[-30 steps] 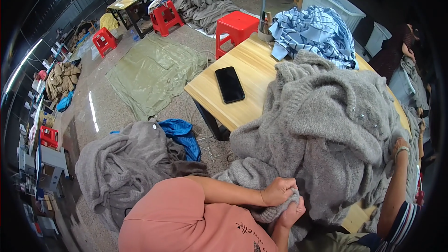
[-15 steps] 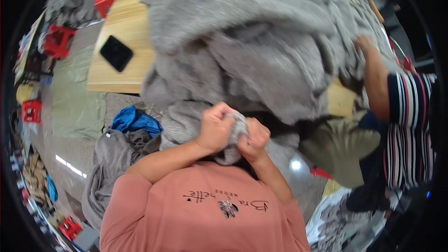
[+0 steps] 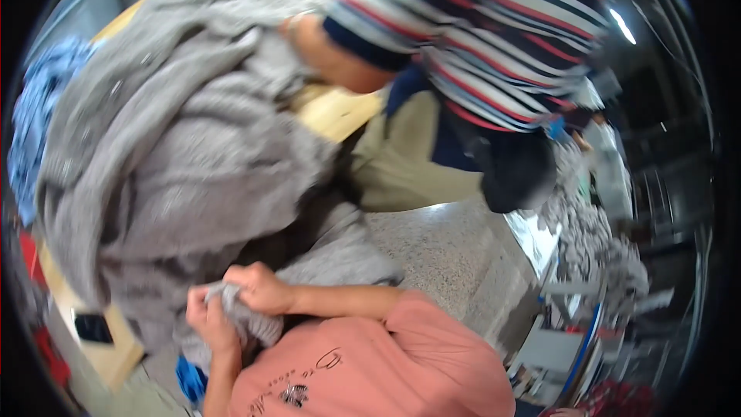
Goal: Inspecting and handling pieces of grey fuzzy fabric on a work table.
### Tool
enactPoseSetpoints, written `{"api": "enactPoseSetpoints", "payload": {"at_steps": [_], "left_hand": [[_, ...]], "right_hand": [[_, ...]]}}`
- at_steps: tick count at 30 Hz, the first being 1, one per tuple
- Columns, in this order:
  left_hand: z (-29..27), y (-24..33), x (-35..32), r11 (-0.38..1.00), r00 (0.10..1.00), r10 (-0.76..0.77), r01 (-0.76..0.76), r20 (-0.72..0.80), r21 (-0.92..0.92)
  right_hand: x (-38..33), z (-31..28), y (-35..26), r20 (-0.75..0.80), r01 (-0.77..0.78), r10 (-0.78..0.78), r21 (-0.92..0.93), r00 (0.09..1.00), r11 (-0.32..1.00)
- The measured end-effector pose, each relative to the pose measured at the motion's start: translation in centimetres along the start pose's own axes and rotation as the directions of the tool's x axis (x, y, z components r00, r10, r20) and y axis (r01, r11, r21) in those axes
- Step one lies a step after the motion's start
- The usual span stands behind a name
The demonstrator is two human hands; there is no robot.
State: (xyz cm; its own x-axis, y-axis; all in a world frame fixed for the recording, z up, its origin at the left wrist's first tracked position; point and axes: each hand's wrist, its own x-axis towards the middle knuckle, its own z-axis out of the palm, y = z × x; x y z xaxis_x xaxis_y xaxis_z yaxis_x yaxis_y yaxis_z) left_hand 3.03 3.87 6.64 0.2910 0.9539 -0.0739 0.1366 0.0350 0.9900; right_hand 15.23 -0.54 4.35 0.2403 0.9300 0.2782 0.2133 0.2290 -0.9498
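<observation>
A thick, fluffy grey fabric point(image 3: 208, 177) is heaped over a wooden table and hangs down toward my lap. My left hand point(image 3: 211, 318) is closed around a bunched part of it. Close beside it, my right hand point(image 3: 260, 289) grips the same bunch, its fingers curled in. A small fold of the fabric shows between the two hands; the fingertips are partly hidden. Just beyond my hands, a dark gap lies under the hanging fabric.
A co-worker in a striped shirt point(image 3: 494, 38) stands at the far right of the table, one arm point(image 3: 332, 54) reaching onto the fabric. A black phone point(image 3: 93, 327) lies on the wooden table point(image 3: 116, 359) at left. More grey fabric point(image 3: 598, 251) is piled at right; light-blue cloth point(image 3: 46, 120) sits far left.
My view has swung to the right, so the table and phone now appear lower left and the co-worker appears larger and nearer the middle. Both hands keep hold of the bunched fabric.
</observation>
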Motion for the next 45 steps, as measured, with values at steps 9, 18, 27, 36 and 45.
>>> {"api": "enactPoseSetpoints", "payload": {"at_steps": [9,18,27,36,45], "left_hand": [[1.1,-0.2,-0.3,0.974,0.999,0.030,-0.021,0.036,-0.227],[1.2,-0.7,-0.9,0.978,0.972,0.210,-0.210,-0.102,0.013],[0.7,1.0,-1.0,0.977,0.971,0.207,-0.199,-0.118,0.080],[-0.4,1.9,-0.5,0.833,0.861,0.507,-0.504,0.049,0.229],[-1.5,1.7,0.6,0.887,0.899,-0.173,0.320,0.403,-0.334]], "right_hand": [[-0.1,-1.4,0.5,0.113,0.010,-0.010,0.003,0.994,1.000],[-0.6,-0.6,-1.1,-0.008,-0.005,0.003,-0.157,1.000,0.988],[0.2,-1.5,-1.2,0.069,0.350,-0.344,-0.269,0.936,0.897],[0.1,-2.0,-1.9,0.140,0.491,-0.483,-0.439,0.865,0.752],[0.1,-2.8,-1.1,0.173,-0.163,0.096,0.434,0.980,0.886]]}}
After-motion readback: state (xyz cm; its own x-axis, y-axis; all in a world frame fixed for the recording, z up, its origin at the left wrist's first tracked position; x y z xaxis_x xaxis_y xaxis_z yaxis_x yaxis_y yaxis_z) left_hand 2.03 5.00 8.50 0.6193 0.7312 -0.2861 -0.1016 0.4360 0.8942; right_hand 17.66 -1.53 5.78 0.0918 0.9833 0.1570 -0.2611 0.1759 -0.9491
